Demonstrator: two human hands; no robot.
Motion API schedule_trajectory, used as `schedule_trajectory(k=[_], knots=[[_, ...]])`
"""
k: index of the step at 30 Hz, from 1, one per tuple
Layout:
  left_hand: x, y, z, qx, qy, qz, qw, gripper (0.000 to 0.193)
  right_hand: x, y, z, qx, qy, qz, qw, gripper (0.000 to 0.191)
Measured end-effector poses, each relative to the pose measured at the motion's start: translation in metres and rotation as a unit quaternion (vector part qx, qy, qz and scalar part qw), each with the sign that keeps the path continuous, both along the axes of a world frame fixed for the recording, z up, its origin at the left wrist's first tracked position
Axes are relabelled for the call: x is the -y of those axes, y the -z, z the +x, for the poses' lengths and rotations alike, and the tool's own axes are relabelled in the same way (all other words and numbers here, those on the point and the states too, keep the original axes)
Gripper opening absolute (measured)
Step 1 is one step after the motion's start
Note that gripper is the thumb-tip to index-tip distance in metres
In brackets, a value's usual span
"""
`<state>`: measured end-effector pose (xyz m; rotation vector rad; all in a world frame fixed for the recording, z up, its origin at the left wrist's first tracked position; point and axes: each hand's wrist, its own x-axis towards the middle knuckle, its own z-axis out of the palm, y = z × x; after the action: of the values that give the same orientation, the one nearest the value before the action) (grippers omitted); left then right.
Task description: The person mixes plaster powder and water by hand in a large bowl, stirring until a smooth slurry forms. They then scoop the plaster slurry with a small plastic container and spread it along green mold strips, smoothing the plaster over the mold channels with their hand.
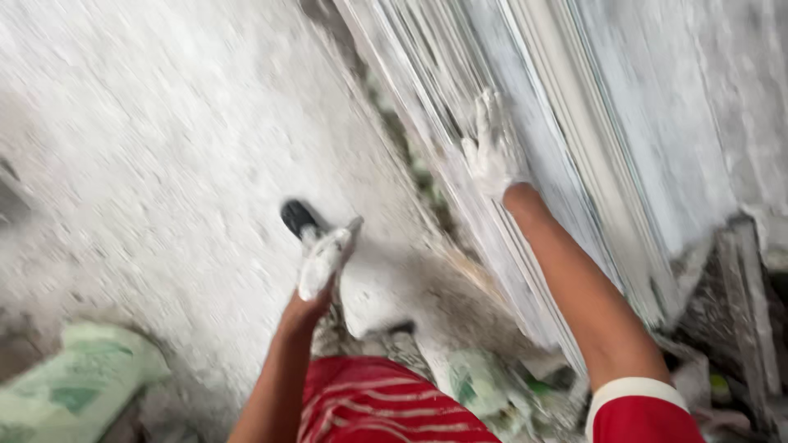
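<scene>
The frame is blurred by motion. My right hand point(492, 152), coated in white plaster, lies flat with fingers spread on a stack of long white plaster mouldings point(525, 98) leaning at the right. My left hand point(324, 258), also white with plaster, hangs lower at the centre, fingers loosely curled; whether it holds anything cannot be made out. A dark shoe tip point(297, 217) shows just beyond it on the white dusty floor point(164, 164). Below it I see my red striped shirt point(369, 406).
A green and white sack point(74, 394) lies at the lower left. Another crumpled green-white bag point(480, 385) sits by the foot of the mouldings. Dark rubble and boards point(739, 287) stand at the right edge.
</scene>
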<state>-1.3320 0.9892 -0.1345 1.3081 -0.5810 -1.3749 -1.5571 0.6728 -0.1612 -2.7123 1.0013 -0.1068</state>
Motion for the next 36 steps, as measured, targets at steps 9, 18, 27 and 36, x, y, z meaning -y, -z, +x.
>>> schedule_trajectory(k=[9, 18, 27, 36], knots=[[0.07, -0.068, 0.203, -0.012, -0.048, 0.051, 0.997, 0.072, 0.137, 0.001, 0.216, -0.001, 0.014, 0.03, 0.999, 0.078], [0.129, -0.075, 0.391, -0.056, -0.175, -0.031, 0.982, 0.085, 0.276, -0.012, 0.469, -0.021, 0.018, 0.058, 0.998, 0.073], [0.256, -0.041, 0.584, -0.042, -0.206, -0.096, 0.973, 0.093, 0.412, -0.007, 0.728, -0.018, 0.016, 0.058, 0.998, 0.071], [0.381, -0.029, 0.759, -0.031, -0.207, -0.179, 0.961, 0.09, 0.537, -0.011, 0.934, -0.044, -0.005, 0.013, 0.999, 0.073]])
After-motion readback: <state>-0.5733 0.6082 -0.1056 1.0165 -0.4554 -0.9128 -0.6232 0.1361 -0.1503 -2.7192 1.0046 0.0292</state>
